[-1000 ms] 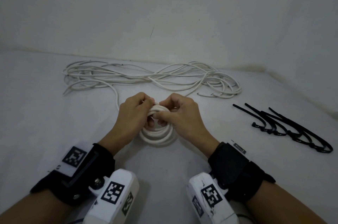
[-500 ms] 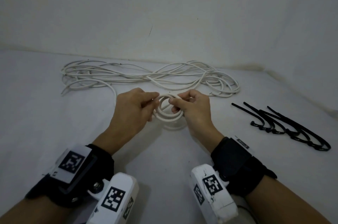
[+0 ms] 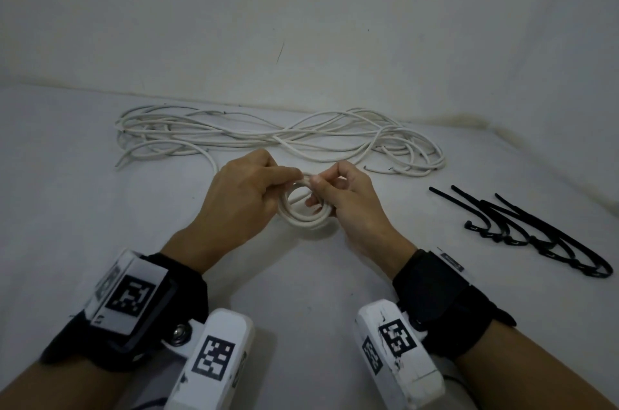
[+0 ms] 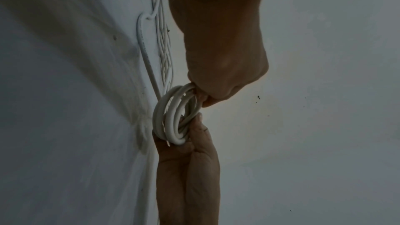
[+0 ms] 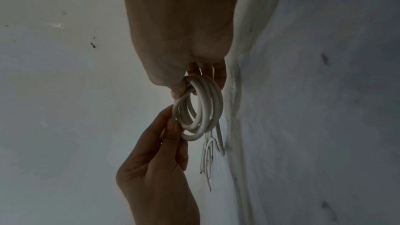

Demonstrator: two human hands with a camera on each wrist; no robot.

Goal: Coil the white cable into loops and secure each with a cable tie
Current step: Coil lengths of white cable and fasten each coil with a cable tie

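Observation:
A small coil of white cable (image 3: 303, 220) hangs between my hands just above the white surface. My left hand (image 3: 294, 175) pinches the coil's upper left side; the left wrist view has those fingers (image 4: 204, 97) closed on the loops (image 4: 171, 122). My right hand (image 3: 315, 182) pinches the top right, with lower fingers curled through the ring, and the right wrist view shows this grip (image 5: 190, 83) on the coil (image 5: 202, 109). The rest of the white cable (image 3: 278, 138) lies in a loose pile behind. A strand (image 3: 214, 163) runs from that pile toward my left hand.
Several black cable ties (image 3: 536, 232) lie in a bunch on the surface to the right of my right hand. A pale wall (image 3: 301, 24) rises directly behind the cable pile. Bare white surface (image 3: 301, 275) stretches between my wrists and the coil.
Both hands have carried the coil a little away from me and up off the surface. The fingers now pinch its top rim, so the ring's opening shows.

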